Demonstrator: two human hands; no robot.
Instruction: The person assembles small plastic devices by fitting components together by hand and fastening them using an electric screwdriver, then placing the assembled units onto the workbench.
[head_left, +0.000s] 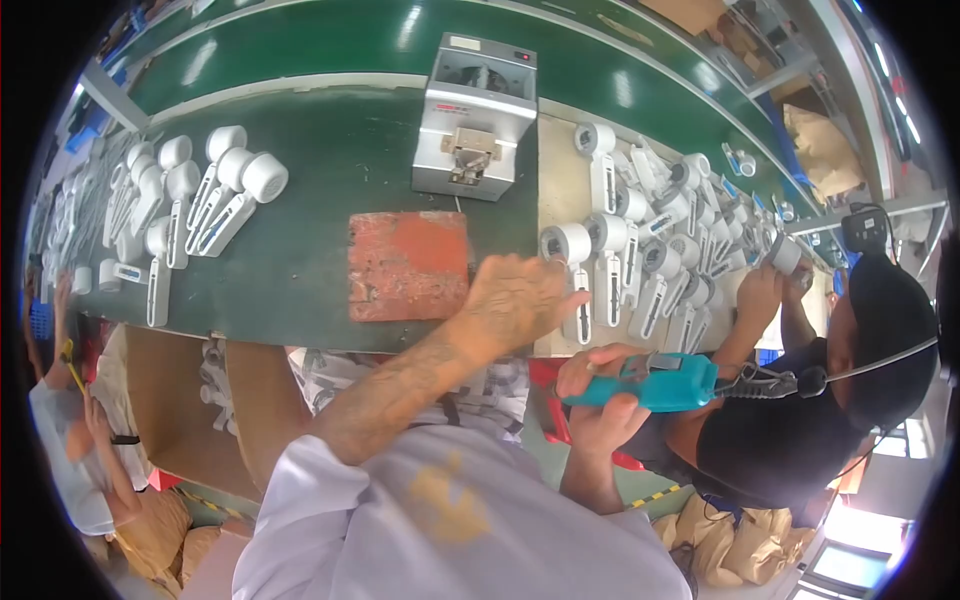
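My left hand (515,300) reaches across to the right, its bent fingers and thumb at the neck and handle of a white round-headed handheld device (566,243). Part of that device is covered by the hand. In my right hand (607,410) is a teal electric screwdriver (668,384), held level with its cable end to the right. Beyond my left hand lies a worn red block (400,265) on the green bench. A grey metal box-shaped machine (476,120) stands behind it.
Many similar white devices (655,260) crowd the pale board on the right; another group (210,190) lies at the left. A co-worker in black (780,430) sits close on my right. Cardboard boxes (180,400) stand below the bench, with another person (75,440) at far left.
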